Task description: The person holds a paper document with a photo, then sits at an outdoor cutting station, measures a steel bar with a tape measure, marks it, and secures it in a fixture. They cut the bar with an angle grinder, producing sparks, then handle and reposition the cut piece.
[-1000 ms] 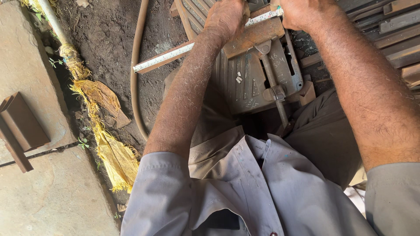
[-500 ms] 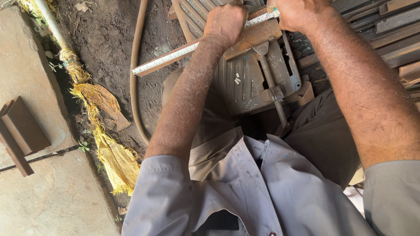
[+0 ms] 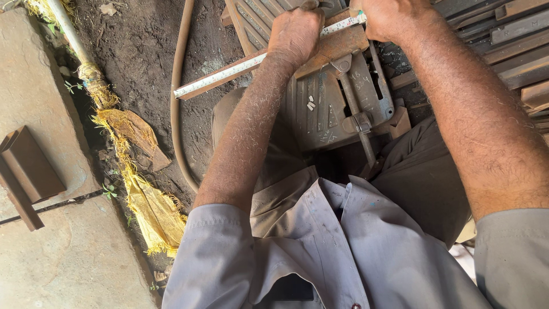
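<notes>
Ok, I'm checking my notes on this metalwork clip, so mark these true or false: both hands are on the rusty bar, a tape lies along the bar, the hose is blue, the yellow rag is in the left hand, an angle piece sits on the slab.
1. Both the left hand and the right hand rest on the rusty bar: true.
2. A measuring tape lies along the bar: true.
3. The hose is blue: false, it is brown.
4. The yellow rag is in the left hand: false, it lies on the ground.
5. A brown angle piece sits on the concrete slab: true.
</notes>
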